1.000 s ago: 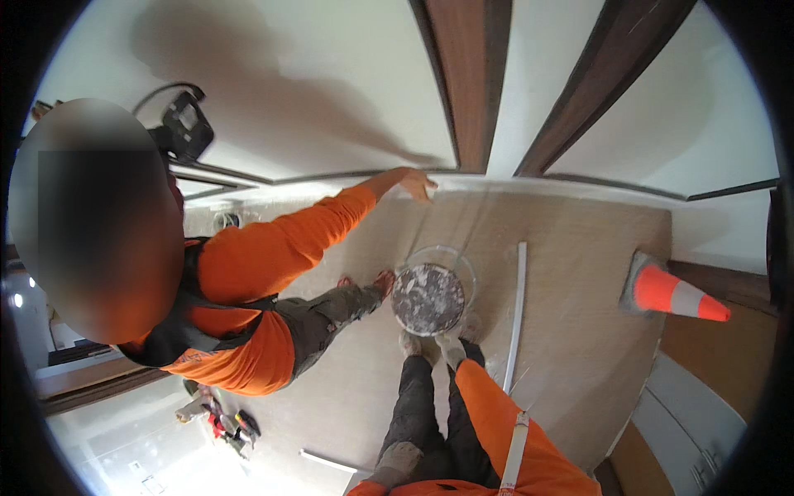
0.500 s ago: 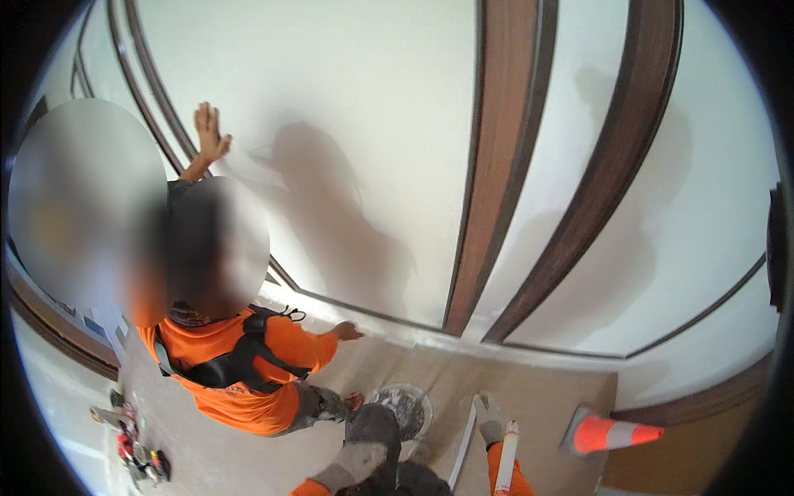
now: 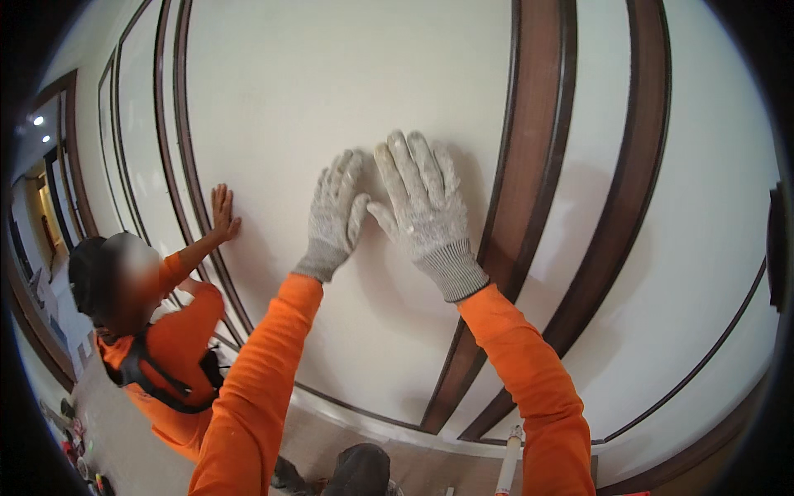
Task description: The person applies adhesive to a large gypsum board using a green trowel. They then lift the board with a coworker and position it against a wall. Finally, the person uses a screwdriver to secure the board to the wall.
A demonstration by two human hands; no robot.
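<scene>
My left hand (image 3: 335, 213) and my right hand (image 3: 422, 202), both in pale, dirty knit gloves, are raised side by side against the white wall panel (image 3: 347, 91), thumbs near each other. The fingers of both are stretched out and appear to rest flat on the panel; neither holds anything. Just right of my right hand runs a vertical dark wooden strip (image 3: 538, 157) with a black edge. A long white tube (image 3: 509, 467) stands low beside my right forearm.
A co-worker (image 3: 165, 372) in orange with a black harness crouches at my left, a bare hand (image 3: 225, 215) against the panel. Tools and objects (image 3: 83, 455) lie on the floor at lower left. A doorway (image 3: 54, 198) opens at far left; more dark trim (image 3: 616, 207) curves to the right.
My view has risen from the floor to the wall. Both my gloved hands have moved up from low near my legs onto the panel. The co-worker is now lower, beside me at left.
</scene>
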